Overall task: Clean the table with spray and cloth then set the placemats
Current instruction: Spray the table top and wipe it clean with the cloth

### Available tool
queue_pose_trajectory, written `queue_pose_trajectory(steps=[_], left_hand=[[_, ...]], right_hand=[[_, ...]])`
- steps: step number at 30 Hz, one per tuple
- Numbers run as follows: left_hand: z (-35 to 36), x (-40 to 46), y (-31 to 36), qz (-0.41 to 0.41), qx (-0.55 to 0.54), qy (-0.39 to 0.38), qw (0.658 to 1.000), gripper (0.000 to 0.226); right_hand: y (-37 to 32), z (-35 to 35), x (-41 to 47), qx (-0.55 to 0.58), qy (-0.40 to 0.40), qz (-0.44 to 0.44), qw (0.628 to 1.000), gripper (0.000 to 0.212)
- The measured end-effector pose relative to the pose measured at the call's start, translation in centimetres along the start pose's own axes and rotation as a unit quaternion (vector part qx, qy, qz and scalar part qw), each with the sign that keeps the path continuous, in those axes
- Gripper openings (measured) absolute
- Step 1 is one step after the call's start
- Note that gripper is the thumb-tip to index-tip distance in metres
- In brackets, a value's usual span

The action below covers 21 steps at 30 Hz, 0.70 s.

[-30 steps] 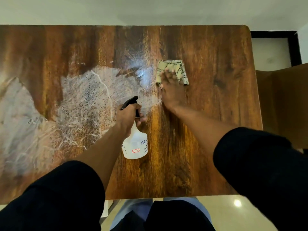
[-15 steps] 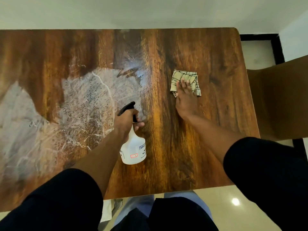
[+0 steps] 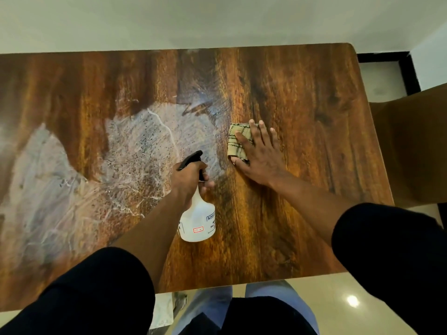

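Note:
My left hand (image 3: 187, 181) grips the neck and black trigger of a white spray bottle (image 3: 197, 222), held over the middle of the brown wooden table (image 3: 302, 97). My right hand (image 3: 261, 153) lies flat, fingers spread, pressing a folded beige patterned cloth (image 3: 235, 143) onto the tabletop just right of the bottle's nozzle. Most of the cloth is under my palm and fingers. A large whitish wet film (image 3: 84, 170) covers the table's left and centre. No placemats are in view.
A brown chair back (image 3: 411, 146) stands close against the table's right edge. A white wall runs along the far edge. The near edge meets my legs and a shiny tiled floor (image 3: 338, 298).
My right hand slid the cloth right, then back left and nearer to me, ending beside the bottle's nozzle. The left hand kept its grip on the bottle.

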State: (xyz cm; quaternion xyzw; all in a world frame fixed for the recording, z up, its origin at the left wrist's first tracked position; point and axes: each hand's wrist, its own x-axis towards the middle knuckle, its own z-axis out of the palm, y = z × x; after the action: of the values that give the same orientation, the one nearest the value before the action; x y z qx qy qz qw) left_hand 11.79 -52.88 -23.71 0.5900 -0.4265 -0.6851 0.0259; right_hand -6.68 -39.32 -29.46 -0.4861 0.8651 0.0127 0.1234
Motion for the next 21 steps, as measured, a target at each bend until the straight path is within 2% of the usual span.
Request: queue_pose_trajectory(steps=[2,7,12,15,17,19,21], left_hand=[[-0.1,0.1,-0.1,0.006,-0.003,-0.001,1.0,0.011],[-0.7,0.3,-0.3,0.014,-0.008,-0.001,1.0,0.008],[-1.9,0.2,-0.1,0.016,-0.024,0.008,1.0,0.01],[-3.0,-0.3,0.0,0.034,-0.029,0.014,0.999,0.015],[-3.9,-0.3,-0.3,0.036,-0.032,0.02,0.999,0.019],[-4.8,-0.2,-1.0,0.024,-0.037,0.027,0.999,0.022],[-5.4,-0.3,-1.6,0.008,-0.034,0.036,0.999,0.018]], right_hand=[[-0.2,0.7,0.0,0.006,0.002,-0.014,1.0,0.079],[-3.6,1.5,0.3,0.04,0.029,0.021,0.999,0.076],[-9.3,2.4,0.5,0.021,0.011,-0.121,0.992,0.069],[-8.5,2.3,0.8,0.004,-0.003,-0.146,0.989,0.068],[-6.8,1.7,1.6,0.011,0.002,-0.088,0.996,0.068],[-4.4,1.0,2.9,0.034,0.008,0.029,0.999,0.068],[-2.4,0.2,3.9,0.054,0.011,0.109,0.993,0.068]])
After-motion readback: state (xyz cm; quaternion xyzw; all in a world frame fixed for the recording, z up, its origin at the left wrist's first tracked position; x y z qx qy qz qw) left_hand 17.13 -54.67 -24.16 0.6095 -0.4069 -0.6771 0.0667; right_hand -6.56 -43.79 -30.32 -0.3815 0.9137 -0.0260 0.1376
